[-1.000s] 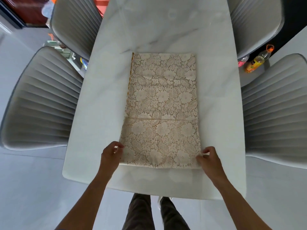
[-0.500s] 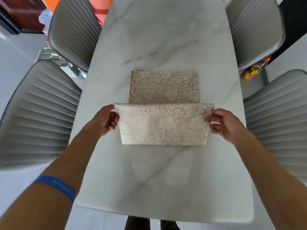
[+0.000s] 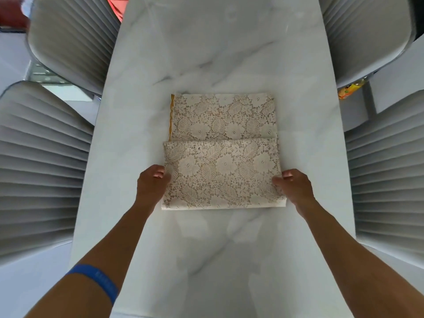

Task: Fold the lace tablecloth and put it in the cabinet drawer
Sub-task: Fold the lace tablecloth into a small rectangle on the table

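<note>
The cream lace tablecloth (image 3: 222,152), with a floral pattern and a yellow trim on its left edge, lies folded on the white marble table (image 3: 213,49). Its near part is doubled over onto the rest, and the far third stays uncovered. My left hand (image 3: 151,183) grips the left edge of the folded layer. My right hand (image 3: 294,187) pinches the right edge, thumb on top of the lace. Both hands rest at table level. The cabinet drawer is not in view.
Four grey ribbed chairs flank the table: two on the left (image 3: 43,161) (image 3: 73,37), two on the right (image 3: 387,171) (image 3: 367,31). An orange bottle (image 3: 348,89) stands on the floor between the right chairs. Bare marble lies between the cloth and me.
Both hands lifted the near end of the cloth off the table, carried it away from me and laid it over the middle. The cloth is now shorter, and the hands have slid back along its sides.
</note>
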Demonstrator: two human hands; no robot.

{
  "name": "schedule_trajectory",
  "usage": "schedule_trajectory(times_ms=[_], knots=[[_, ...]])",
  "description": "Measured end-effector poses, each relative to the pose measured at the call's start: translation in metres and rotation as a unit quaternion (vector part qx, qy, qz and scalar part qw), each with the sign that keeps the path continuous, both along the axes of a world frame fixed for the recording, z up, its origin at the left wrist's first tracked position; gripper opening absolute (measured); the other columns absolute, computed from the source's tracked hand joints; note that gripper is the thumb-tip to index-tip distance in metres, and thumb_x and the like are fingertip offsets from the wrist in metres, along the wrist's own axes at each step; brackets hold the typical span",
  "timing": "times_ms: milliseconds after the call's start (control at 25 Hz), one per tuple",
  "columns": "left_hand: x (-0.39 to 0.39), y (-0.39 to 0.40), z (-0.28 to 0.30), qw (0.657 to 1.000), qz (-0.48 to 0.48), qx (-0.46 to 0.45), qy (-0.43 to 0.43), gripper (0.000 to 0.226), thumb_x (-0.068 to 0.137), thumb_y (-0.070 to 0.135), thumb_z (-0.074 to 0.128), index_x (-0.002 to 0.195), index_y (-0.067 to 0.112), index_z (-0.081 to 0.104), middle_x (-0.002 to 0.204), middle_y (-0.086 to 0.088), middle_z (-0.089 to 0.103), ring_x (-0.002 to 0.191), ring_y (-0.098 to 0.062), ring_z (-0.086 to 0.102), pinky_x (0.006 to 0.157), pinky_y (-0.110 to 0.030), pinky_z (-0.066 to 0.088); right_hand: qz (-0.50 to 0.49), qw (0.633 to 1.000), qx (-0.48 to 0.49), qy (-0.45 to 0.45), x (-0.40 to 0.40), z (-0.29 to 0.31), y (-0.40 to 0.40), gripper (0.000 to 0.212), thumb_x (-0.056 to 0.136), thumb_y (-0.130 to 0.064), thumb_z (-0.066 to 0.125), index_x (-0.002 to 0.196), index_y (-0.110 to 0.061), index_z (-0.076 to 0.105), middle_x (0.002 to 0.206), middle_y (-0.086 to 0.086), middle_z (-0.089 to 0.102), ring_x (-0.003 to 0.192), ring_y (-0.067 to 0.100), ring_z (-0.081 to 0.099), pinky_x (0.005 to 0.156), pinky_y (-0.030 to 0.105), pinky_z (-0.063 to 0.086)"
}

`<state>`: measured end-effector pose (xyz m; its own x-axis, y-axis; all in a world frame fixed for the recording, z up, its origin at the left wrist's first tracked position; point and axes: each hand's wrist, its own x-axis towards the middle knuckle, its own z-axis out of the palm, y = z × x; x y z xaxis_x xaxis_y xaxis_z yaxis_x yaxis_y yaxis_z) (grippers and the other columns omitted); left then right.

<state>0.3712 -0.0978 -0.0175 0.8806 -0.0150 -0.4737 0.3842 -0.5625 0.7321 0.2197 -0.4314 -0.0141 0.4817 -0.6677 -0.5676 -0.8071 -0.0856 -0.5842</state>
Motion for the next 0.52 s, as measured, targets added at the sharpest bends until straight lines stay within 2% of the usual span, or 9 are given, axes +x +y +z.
schedule_trajectory(times_ms=[80, 120, 200, 280, 400, 520], knots=[[-0.007, -0.005, 0.003, 0.999, -0.019, -0.006, -0.028, 0.012, 0.086, 0.02, 0.067, 0.083, 0.031, 0.064, 0.081, 0.009, 0.067, 0.076, -0.01, 0.062, 0.074, -0.029, 0.049, 0.002, 1.0, -0.006, 0.006, -0.003, -0.001, 0.003, 0.017, 0.074, -0.025, 0.076, 0.083, -0.016, 0.065, 0.076, -0.004, 0.068, 0.072, 0.013, 0.065, 0.069, 0.031, 0.051], [-0.012, -0.006, 0.003, 0.999, -0.027, 0.004, -0.024, 0.011, 0.087, 0.021, 0.064, 0.084, 0.032, 0.064, 0.08, 0.008, 0.067, 0.077, -0.013, 0.063, 0.074, -0.03, 0.051, 0.009, 1.0, 0.0, 0.015, -0.005, -0.003, 0.005, 0.015, 0.074, -0.027, 0.075, 0.078, -0.015, 0.066, 0.074, -0.002, 0.069, 0.072, 0.016, 0.067, 0.068, 0.032, 0.05], [-0.027, -0.003, 0.0, 0.998, -0.038, 0.039, -0.006, 0.014, 0.086, 0.021, 0.06, 0.097, 0.029, 0.065, 0.088, 0.0, 0.07, 0.084, -0.022, 0.065, 0.077, -0.037, 0.054, 0.008, 0.999, 0.033, 0.032, -0.007, -0.003, 0.008, 0.017, 0.074, -0.027, 0.074, 0.074, -0.01, 0.071, 0.077, 0.007, 0.074, 0.077, 0.025, 0.07, 0.069, 0.034, 0.052], [-0.042, 0.004, -0.004, 0.996, -0.036, 0.077, -0.018, 0.024, 0.085, 0.018, 0.06, 0.108, 0.022, 0.063, 0.099, -0.005, 0.071, 0.092, -0.027, 0.065, 0.083, -0.041, 0.054, -0.012, 0.997, 0.069, 0.033, -0.009, 0.0, 0.008, 0.018, 0.074, -0.025, 0.073, 0.077, -0.007, 0.072, 0.083, 0.011, 0.074, 0.078, 0.027, 0.068, 0.065, 0.031, 0.048], [-0.054, 0.01, -0.006, 0.993, -0.018, 0.104, -0.047, 0.018, 0.087, 0.02, 0.064, 0.105, 0.014, 0.064, 0.097, -0.008, 0.071, 0.092, -0.028, 0.065, 0.08, -0.035, 0.05, -0.026, 0.994, 0.111, 0.005, -0.024, 0.005, 0.006, 0.014, 0.076, -0.018, 0.073, 0.076, -0.009, 0.062, 0.079, 0.006, 0.066, 0.071, 0.022, 0.059, 0.059, 0.028, 0.042], [-0.06, 0.01, -0.007, 0.988, -0.019, 0.135, -0.065, 0.016, 0.091, 0.022, 0.062, 0.103, 0.012, 0.066, 0.094, -0.011, 0.072, 0.09, -0.031, 0.066, 0.078, -0.033, 0.046, -0.054, 0.992, 0.104, -0.034, -0.043, 0.003, 0.011, 0.03, 0.076, -0.011, 0.078, 0.081, -0.016, 0.049, 0.081, 0.003, 0.056, 0.067, 0.017, 0.051, 0.058, 0.027, 0.04]])
